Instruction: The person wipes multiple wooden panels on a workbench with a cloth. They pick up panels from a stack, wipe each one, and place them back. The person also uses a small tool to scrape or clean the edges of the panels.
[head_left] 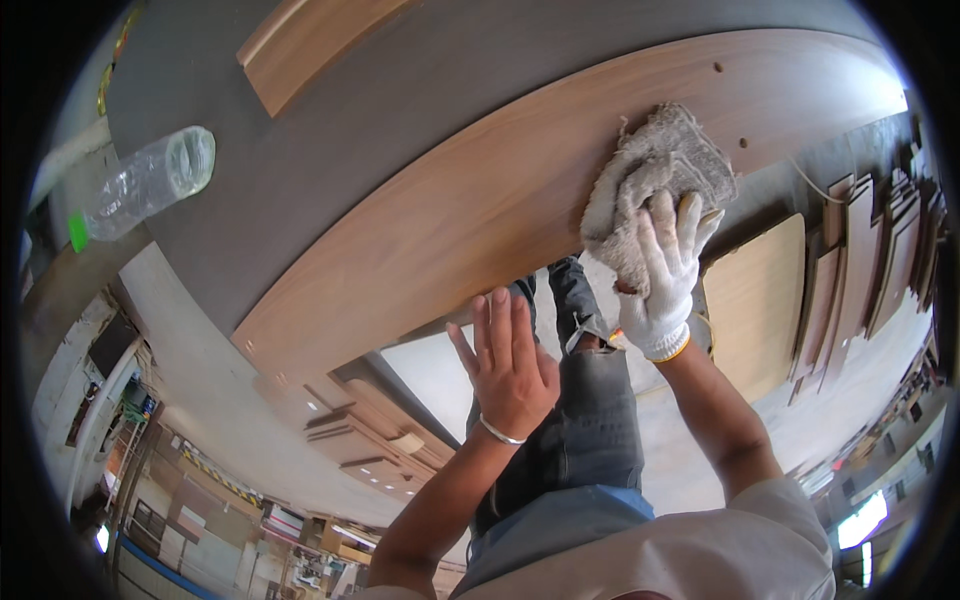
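Note:
A long brown wood-grain board (420, 225) lies across the dark work table (300, 150) and shows two small dark holes near its right end. My right hand (668, 270), in a white knit glove, presses a grey fluffy rag (640, 175) flat against the board, fingers laid over the cloth. Just off the board's near edge is my bare left hand (508, 370), a silver bracelet at its wrist. Its fingers are stretched out and nothing is in them; whether the fingertips touch the edge I cannot tell.
A clear plastic bottle (150, 185) with a green cap lies at the left. Another wooden piece (310, 45) rests on the table's far side. Stacked boards (860, 260) stand at the right, a pale panel (755, 295) beside them, and more panels (375, 440) sit below the table at left.

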